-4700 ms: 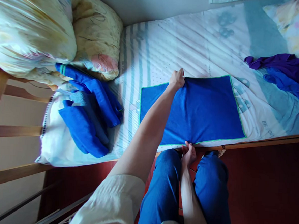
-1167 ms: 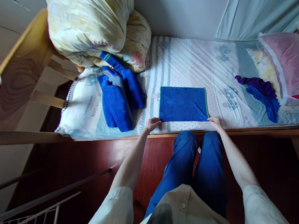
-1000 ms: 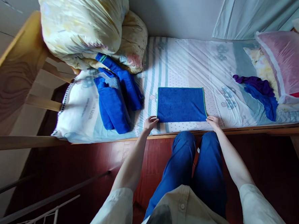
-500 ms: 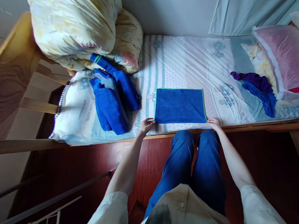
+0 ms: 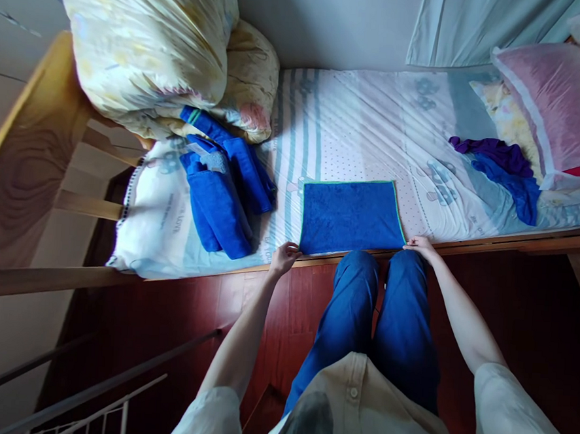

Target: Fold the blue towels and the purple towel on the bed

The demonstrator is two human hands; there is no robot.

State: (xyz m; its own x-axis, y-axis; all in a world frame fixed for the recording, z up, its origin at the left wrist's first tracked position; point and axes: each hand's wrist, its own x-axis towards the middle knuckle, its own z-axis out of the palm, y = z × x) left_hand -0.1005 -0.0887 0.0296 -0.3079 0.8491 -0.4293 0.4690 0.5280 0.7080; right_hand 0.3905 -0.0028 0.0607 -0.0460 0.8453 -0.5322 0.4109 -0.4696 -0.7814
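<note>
A blue towel (image 5: pixel 351 215) with green edging lies flat on the patterned bed sheet (image 5: pixel 368 130), its near edge at the bed's front edge. My left hand (image 5: pixel 284 257) is closed on the towel's near left corner. At the near right corner, my right hand (image 5: pixel 420 246) pinches the cloth between its fingers. To the left lie folded blue cloths (image 5: pixel 217 203), with a small light patterned patch on top. Over on the right, a purple cloth (image 5: pixel 500 155) and a crumpled blue cloth (image 5: pixel 511 185) rest together.
Bulky yellowish bedding (image 5: pixel 153 38) is heaped at the back left, beside the wooden bed end (image 5: pixel 32 162). A pink pillow (image 5: pixel 552 102) lies at the right. The wooden bed rail (image 5: pixel 514 246) runs along the front, above a red-brown floor (image 5: pixel 304 309).
Both hands have moved a little toward my body with the towel's near corners. The towel has slid nearer, and its near edge now reaches the bed's front edge.
</note>
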